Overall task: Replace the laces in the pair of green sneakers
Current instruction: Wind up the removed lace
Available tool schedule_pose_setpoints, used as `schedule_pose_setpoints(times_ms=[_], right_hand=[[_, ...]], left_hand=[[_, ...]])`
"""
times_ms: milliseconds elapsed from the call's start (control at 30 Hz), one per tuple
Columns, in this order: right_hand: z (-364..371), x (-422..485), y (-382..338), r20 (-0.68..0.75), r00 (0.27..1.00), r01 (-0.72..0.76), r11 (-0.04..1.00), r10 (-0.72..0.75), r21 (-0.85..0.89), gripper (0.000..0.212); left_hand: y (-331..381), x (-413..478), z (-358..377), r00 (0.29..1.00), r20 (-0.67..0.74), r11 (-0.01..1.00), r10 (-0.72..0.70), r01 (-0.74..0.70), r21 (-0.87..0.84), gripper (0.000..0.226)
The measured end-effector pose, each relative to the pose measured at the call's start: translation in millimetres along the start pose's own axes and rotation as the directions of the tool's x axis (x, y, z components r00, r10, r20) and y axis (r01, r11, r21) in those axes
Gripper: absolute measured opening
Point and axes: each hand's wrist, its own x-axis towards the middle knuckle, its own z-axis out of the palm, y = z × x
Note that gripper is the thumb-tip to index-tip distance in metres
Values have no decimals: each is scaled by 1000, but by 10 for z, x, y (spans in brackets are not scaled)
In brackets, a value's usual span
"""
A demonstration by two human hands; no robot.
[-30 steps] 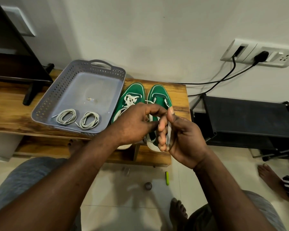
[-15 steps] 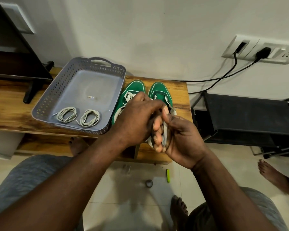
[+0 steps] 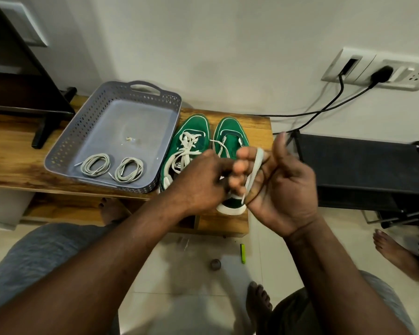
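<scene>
On the worktop, we find the pair of green sneakers side by side, toes toward the wall. The tray-side sneaker carries a loose white lace through its eyelets. The outer sneaker shows only short lace strands across its upper eyelets. Its heel is partly hidden behind the hands.

Above that heel, the right hand is held palm toward us, thumb raised, fingers curled. A flat white lace is looped round those fingers, its tip hanging by the base of the palm. The left hand is together with the right, its curled fingers against the right fingertips. We cannot tell whether the left hand pinches the lace, since its fingertips are hidden.

Just beside the tray-side sneaker sits a grey perforated tray. One coiled lace and a second coil lie at its near end, close together.

To the right of the worktop stands a black shelf. A wall socket above it holds two black cables. On the floor below the hands lie a green stick and a small round item. Another person's bare foot shows at the right edge.
</scene>
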Motion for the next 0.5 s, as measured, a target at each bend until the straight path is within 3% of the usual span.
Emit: schedule_pose_setpoints(times_ms=[133,233,333,500], right_hand=[[-108,22,-85,13,992,125,988,-127,95,95],[-117,22,-95,41,986,157,980,-163,123,103],[-79,19,-102,30,982,184,976,-189,118,94],[-45,61,-66,-133,958,260,965,-253,44,52]], left_hand=[[13,19,41,998,-5,993,-65,64,-100,7],[8,20,52,993,27,978,-114,117,-171,19],[33,11,72,991,21,977,-133,134,-165,25],[52,8,85,987,74,962,-140,153,-228,10]])
